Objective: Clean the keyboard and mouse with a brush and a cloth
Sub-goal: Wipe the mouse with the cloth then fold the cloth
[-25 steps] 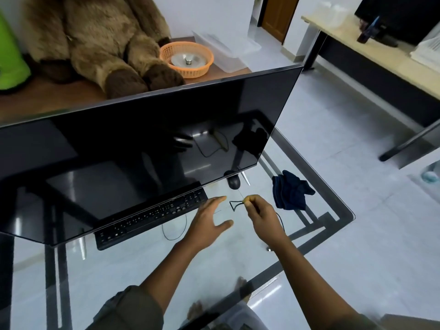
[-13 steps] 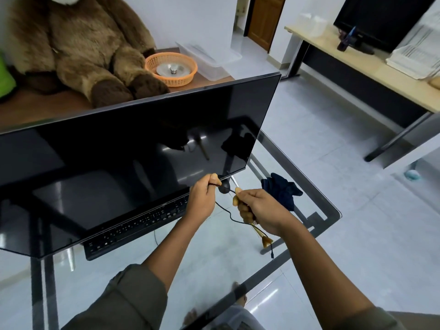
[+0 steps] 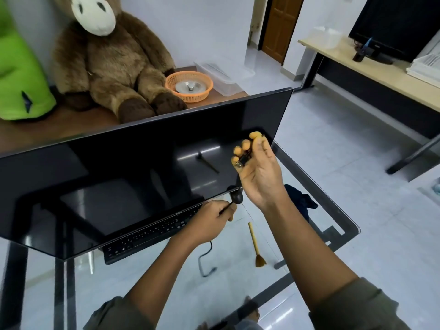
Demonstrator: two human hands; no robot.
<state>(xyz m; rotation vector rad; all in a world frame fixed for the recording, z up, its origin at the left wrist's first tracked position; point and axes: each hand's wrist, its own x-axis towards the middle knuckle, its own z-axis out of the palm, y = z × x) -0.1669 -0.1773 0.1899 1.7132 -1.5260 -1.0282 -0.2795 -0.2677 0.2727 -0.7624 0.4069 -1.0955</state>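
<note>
Under black monitor (image 3: 119,175), small black wired mouse (image 3: 237,198): likely light, slick; grip sides; cord (image 3: 227,207) pinched by left hand (image 3: 209,222), plug (image 3: 241,162) clamped in right hand (image 3: 259,167).

Right hand (image 3: 259,172): no longer low at the monitor's (image 3: 119,175) lower right corner; now raised before the right part of the screen, fingers curled round the plug (image 3: 240,161).
Brush (image 3: 255,244): half a second ago held in the right hand; now lies free on the glass in front of the monitor's right end, apart from both hands, bristles toward the person.
Left hand (image 3: 209,222): a second ago open and spread; now pinches the cable (image 3: 226,209) just beside the mouse (image 3: 237,197), under the monitor's bottom edge.
View: tilted upward; the plush toy (image 3: 112,65) behind the monitor now shows its head.
</note>
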